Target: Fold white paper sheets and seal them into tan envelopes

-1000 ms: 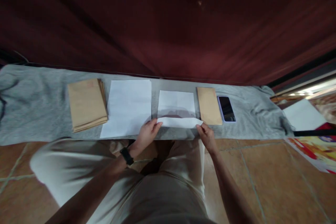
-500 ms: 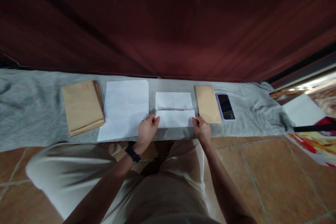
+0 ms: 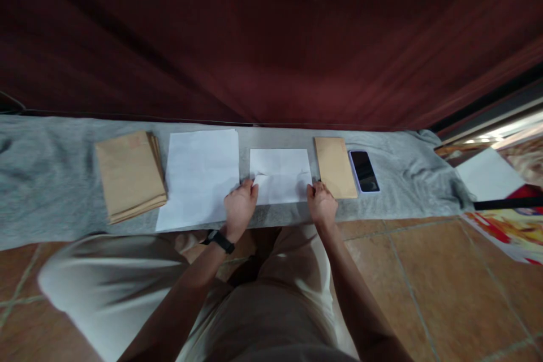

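Observation:
A partly folded sheet of white paper (image 3: 280, 169) lies before me, its near flap turned up toward the far part. My left hand (image 3: 241, 203) pinches the flap's left edge between thumb and fingers. At the opposite edge my right hand (image 3: 322, 202) grips the same flap, thumb on top. Left of this sheet is a stack of larger white paper (image 3: 201, 175), close beside my left hand. A single brown envelope (image 3: 336, 167) lies just beyond my right hand. The fingertips under the flap are hidden.
A pile of brown envelopes (image 3: 131, 175) sits at the left. On the right is a phone (image 3: 363, 171) in a pale purple case. Everything rests on a narrow surface covered by grey cloth (image 3: 407, 175), with a dark red panel (image 3: 271, 56) behind it.
The flap has tipped further up and away, and the gap at its far edge has narrowed. Both hands have moved slightly with it, still holding the paper.

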Available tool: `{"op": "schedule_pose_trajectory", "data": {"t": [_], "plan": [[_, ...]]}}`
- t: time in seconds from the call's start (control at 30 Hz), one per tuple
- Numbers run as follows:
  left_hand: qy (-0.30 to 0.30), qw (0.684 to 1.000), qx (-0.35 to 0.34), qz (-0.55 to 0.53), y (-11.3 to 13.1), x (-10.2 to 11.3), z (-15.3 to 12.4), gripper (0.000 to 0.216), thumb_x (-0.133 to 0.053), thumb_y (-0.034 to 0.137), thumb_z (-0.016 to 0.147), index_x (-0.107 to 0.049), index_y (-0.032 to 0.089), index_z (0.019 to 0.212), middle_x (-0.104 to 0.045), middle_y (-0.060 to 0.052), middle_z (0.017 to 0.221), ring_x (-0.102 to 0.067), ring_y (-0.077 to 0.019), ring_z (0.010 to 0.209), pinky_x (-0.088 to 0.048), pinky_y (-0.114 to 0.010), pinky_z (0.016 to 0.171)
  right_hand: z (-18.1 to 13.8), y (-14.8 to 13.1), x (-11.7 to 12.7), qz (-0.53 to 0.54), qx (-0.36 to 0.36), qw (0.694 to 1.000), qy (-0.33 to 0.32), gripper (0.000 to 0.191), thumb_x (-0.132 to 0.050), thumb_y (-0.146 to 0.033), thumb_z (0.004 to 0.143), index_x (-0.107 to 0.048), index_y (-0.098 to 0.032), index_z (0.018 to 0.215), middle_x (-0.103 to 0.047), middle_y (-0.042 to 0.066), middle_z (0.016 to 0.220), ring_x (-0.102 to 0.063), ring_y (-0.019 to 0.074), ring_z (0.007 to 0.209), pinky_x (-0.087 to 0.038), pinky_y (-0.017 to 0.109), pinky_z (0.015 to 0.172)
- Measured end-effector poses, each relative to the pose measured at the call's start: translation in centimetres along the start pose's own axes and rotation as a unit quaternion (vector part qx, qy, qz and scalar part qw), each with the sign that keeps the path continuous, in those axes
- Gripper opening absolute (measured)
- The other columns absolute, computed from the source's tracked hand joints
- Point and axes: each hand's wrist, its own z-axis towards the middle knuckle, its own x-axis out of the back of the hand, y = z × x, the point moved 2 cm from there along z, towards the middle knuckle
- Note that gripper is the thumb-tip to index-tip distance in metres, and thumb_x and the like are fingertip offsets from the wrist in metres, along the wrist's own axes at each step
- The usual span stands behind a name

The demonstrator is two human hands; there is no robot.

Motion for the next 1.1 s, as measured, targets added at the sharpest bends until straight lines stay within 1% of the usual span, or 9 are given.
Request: {"op": "schedule_pose_trajectory", "data": {"t": [0.17,0.3,0.6,0.73,0.83,0.9,1.0,1.07,1.1], "plan": [[0.001,1.000,-0.019,0.019,0.3,0.1,0.5,0.039,-0.033,0.040,0.103,-0.064,0.020,0.118,-0.077,-0.011,0.093,-0.074,-0.0254,0.086,-0.049,-0.031,0.073,0.5,-0.3,0.0,-0.014,0.003,1.000,0.010,0.033,-0.040,-0.040,0.106,-0.066,-0.019,0.109,-0.072,0.012,0.107,-0.069,0.0213,0.092,-0.045,0.027,0.074],[0.004,0.999,-0.025,0.027,0.5,0.2,0.8,0.038,-0.033,0.039,0.104,-0.063,0.020,0.119,-0.077,-0.011,0.093,-0.074,-0.0258,0.085,-0.050,-0.032,0.073,0.9,-0.6,0.0,-0.018,0.008,1.000,0.013,0.031,-0.042,-0.040,0.106,-0.065,-0.019,0.108,-0.072,0.011,0.105,-0.070,0.0217,0.090,-0.046,0.028,0.072],[-0.003,0.999,-0.034,0.041,1.0,0.6,1.4,0.040,-0.033,0.038,0.103,-0.063,0.020,0.123,-0.076,-0.013,0.096,-0.073,-0.0271,0.092,-0.051,-0.036,0.083,1.7,-0.9,0.3,-0.021,0.006,1.000,0.017,0.029,-0.044,-0.040,0.105,-0.063,-0.018,0.109,-0.074,0.012,0.100,-0.072,0.0234,0.088,-0.045,0.029,0.070],[0.005,0.999,-0.037,0.037,1.0,0.4,1.7,0.039,-0.032,0.036,0.104,-0.064,0.019,0.120,-0.076,-0.013,0.099,-0.073,-0.0272,0.093,-0.052,-0.037,0.082,2.1,-1.2,0.4,-0.012,0.006,1.000,0.015,0.029,-0.046,-0.040,0.104,-0.062,-0.017,0.110,-0.073,0.013,0.099,-0.072,0.0241,0.088,-0.045,0.029,0.069],[0.008,0.998,-0.043,0.036,1.0,0.4,2.0,0.040,-0.031,0.035,0.104,-0.063,0.019,0.121,-0.076,-0.013,0.100,-0.073,-0.0266,0.094,-0.051,-0.036,0.084,2.3,-1.2,0.3,0.002,0.011,0.999,0.035,0.029,-0.048,-0.039,0.103,-0.061,-0.016,0.115,-0.072,0.014,0.104,-0.070,0.0246,0.086,-0.045,0.031,0.068],[0.005,0.998,-0.048,0.035,1.1,0.5,2.2,0.039,-0.032,0.035,0.104,-0.062,0.019,0.123,-0.076,-0.013,0.102,-0.072,-0.0254,0.094,-0.051,-0.036,0.086,2.4,-1.2,0.2,0.009,0.036,0.997,0.068,0.028,-0.049,-0.036,0.102,-0.062,-0.016,0.118,-0.070,0.015,0.110,-0.068,0.0262,0.091,-0.046,0.033,0.072],[0.001,0.998,-0.054,0.038,1.4,0.7,2.4,0.039,-0.032,0.034,0.104,-0.061,0.019,0.126,-0.075,-0.013,0.105,-0.072,-0.0249,0.095,-0.050,-0.036,0.088,2.7,-1.1,-0.2,0.026,0.112,0.986,0.122,0.028,-0.048,-0.027,0.102,-0.063,-0.016,0.123,-0.068,0.016,0.119,-0.063,0.0288,0.105,-0.046,0.038,0.086],[-0.002,0.998,-0.054,0.043,1.5,0.9,2.4,0.040,-0.031,0.034,0.104,-0.060,0.020,0.128,-0.075,-0.013,0.106,-0.072,-0.0252,0.096,-0.051,-0.036,0.087,2.9,-1.1,-0.5,0.057,0.173,0.974,0.136,0.030,-0.044,-0.021,0.102,-0.064,-0.017,0.125,-0.066,0.014,0.127,-0.060,0.0278,0.112,-0.043,0.039,0.095],[-0.004,0.998,-0.052,0.045,1.5,0.9,2.4,0.040,-0.031,0.034,0.104,-0.059,0.020,0.129,-0.075,-0.013,0.106,-0.072,-0.0254,0.096,-0.051,-0.036,0.087,3.0,-1.1,-0.7,0.078,0.201,0.968,0.132,0.031,-0.043,-0.018,0.103,-0.065,-0.018,0.124,-0.066,0.012,0.129,-0.059,0.0263,0.114,-0.042,0.039,0.097]]}}
